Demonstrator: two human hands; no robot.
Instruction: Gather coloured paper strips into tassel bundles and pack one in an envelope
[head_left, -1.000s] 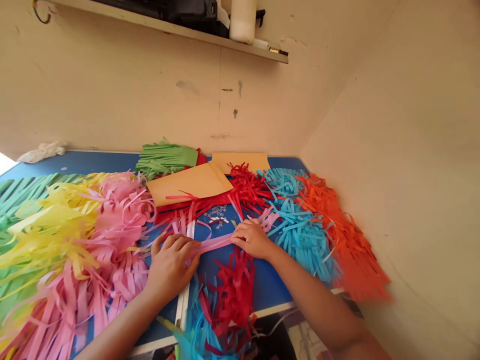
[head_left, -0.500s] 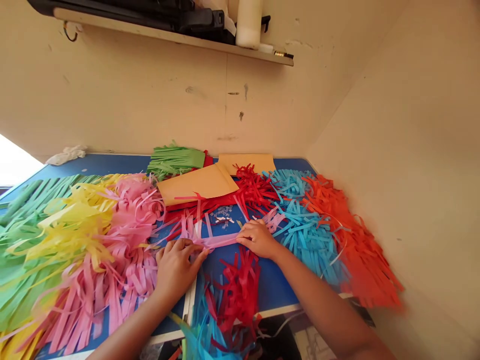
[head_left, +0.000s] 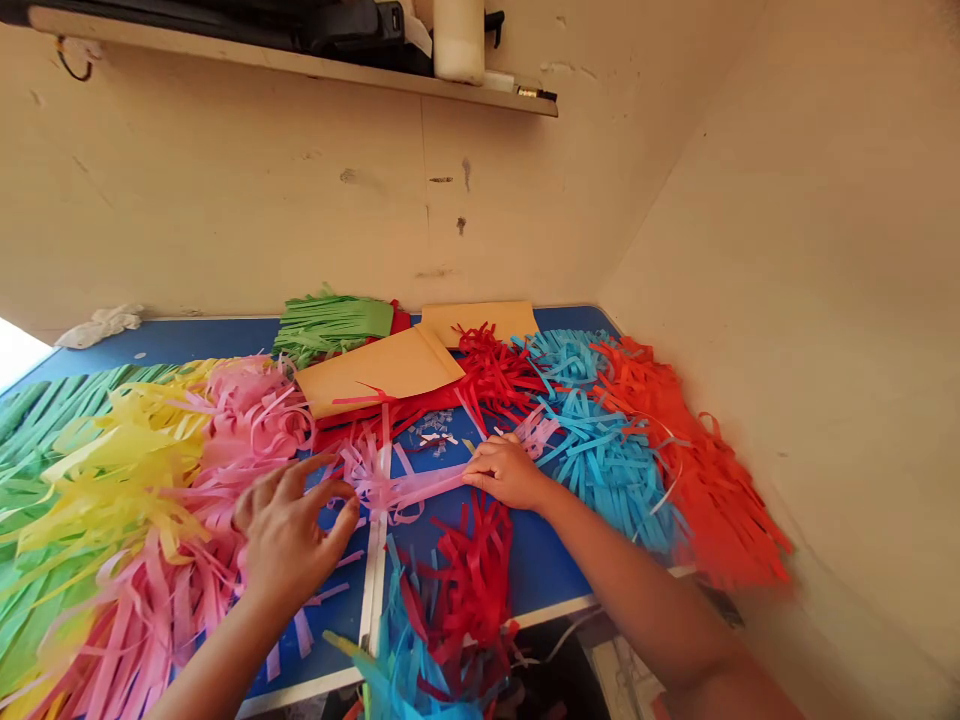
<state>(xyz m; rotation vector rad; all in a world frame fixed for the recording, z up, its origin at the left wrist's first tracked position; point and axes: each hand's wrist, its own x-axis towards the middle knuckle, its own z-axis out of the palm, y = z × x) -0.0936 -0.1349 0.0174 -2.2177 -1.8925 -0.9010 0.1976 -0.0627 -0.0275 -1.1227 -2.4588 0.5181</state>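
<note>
A pink tissue-paper tassel stretches across the middle of the blue table, fringed at both ends and narrow between. My right hand pinches its narrow part, with more pink fringe showing behind the fingers. Off the tassel's left end, my left hand hovers with thumb and fingers apart and nothing between them. It is close to the pile of pink fringed paper. Red fringe lies on the table just below the tassel, running down onto blue fringe at the front edge.
Yellow and green fringed paper spread over the left side. Blue and orange-red fringe cover the right. Tan envelopes and a green fringed bundle lie at the back. A shelf hangs on the wall.
My left hand has let go of the pink tassel's left part, moved left and opened. My right hand keeps its pinch. The whole view has shifted slightly.
</note>
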